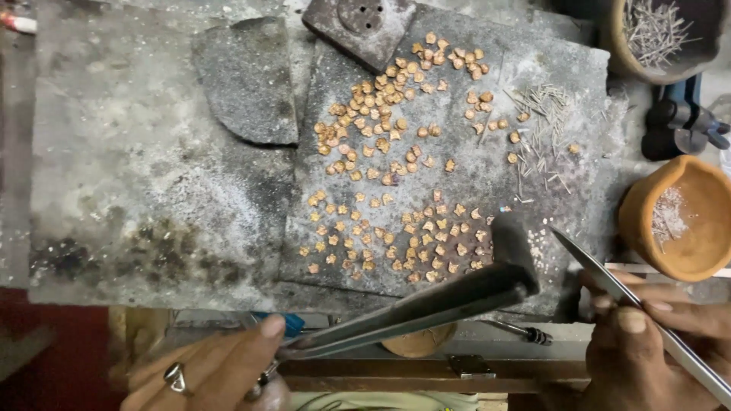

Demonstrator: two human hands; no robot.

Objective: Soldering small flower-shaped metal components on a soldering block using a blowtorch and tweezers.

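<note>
A grey stone slab [487,190] carries several small copper-coloured leaf-shaped pieces [384,114], with more of them in rows lower down [411,240]. A heap of thin short wire bits [544,122] lies at the slab's right. My left hand [217,369], a ring on one finger, grips a dark metal torch-like tool [457,293] whose bent head points at the lower rows. My right hand [647,342] holds long steel tweezers [601,278], their tip just right of the rows.
A clay bowl [678,217] with pale powder sits at the right. Another bowl [662,30] of wire bits stands at the top right. A half-round stone [247,80] and a dark perforated block [358,27] lie at the back. Dark pliers [681,125] rest between the bowls.
</note>
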